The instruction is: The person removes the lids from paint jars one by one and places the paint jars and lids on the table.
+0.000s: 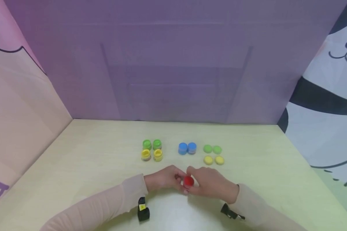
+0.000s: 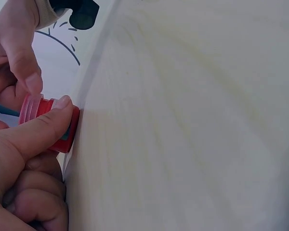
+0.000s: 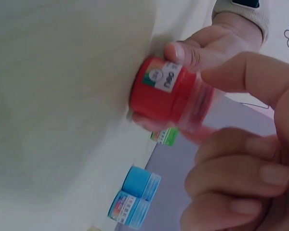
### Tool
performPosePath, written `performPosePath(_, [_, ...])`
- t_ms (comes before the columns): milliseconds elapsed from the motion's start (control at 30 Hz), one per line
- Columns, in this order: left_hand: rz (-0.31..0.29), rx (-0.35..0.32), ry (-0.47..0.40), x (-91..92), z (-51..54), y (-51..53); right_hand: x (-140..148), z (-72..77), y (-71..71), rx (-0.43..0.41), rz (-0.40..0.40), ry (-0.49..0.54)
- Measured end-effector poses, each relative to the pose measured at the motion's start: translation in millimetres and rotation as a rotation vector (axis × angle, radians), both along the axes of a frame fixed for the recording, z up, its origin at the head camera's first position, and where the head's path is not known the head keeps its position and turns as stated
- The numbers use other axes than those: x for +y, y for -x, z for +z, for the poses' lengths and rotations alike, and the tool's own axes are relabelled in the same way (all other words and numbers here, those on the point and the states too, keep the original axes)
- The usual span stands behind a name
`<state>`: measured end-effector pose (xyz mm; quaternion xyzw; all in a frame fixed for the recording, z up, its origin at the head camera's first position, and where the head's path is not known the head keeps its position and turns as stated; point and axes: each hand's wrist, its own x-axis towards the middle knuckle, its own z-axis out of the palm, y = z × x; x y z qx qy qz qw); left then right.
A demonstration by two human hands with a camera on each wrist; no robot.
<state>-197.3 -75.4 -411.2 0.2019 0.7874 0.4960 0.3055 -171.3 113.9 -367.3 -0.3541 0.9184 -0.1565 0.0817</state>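
A small red paint jar (image 3: 151,98) with a printed label stands on the table in front of me. My left hand (image 1: 167,178) grips its body from the left, the thumb lying along its side. From the other side my right hand (image 1: 212,183) pinches the jar's translucent lid (image 2: 30,109) between thumb and fingers. That lid sits on top of the jar; whether it is loose cannot be told. Behind the hands stand two blue jars (image 1: 187,148) side by side, with their lids on.
At the back left, two green jars (image 1: 152,144) stand behind two yellow jars (image 1: 152,155), all without lids. Two green lids (image 1: 212,149) and two yellow lids (image 1: 214,160) lie at the right. A purple panel (image 1: 176,80) rises along the table's back edge.
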Motion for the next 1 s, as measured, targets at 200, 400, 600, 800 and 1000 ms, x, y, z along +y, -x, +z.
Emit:
performPosePath(200, [0.012, 0.002, 0.002, 0.4, 1.3, -0.7, 3.0, 1.4, 2.2, -0.011, 0.03, -0.005])
performPosePath(400, [0.006, -0.008, -0.015, -0.3, 0.3, -0.8, -0.3, 1.3, -4.9, -0.006, -0.074, -0.034])
performPosePath(600, [0.006, -0.002, -0.019, -0.3, 0.6, -0.6, -7.1, -1.1, -10.8, 0.031, -0.194, -0.082])
performPosePath(800, [0.014, 0.002, -0.002, 0.3, 1.0, 0.0, -11.1, -2.2, -11.4, 0.009, -0.211, -0.096])
performPosePath(1000, [0.018, 0.0, -0.006, 0.2, -0.4, 0.0, -8.5, -1.1, -10.8, 0.021, -0.161, -0.06])
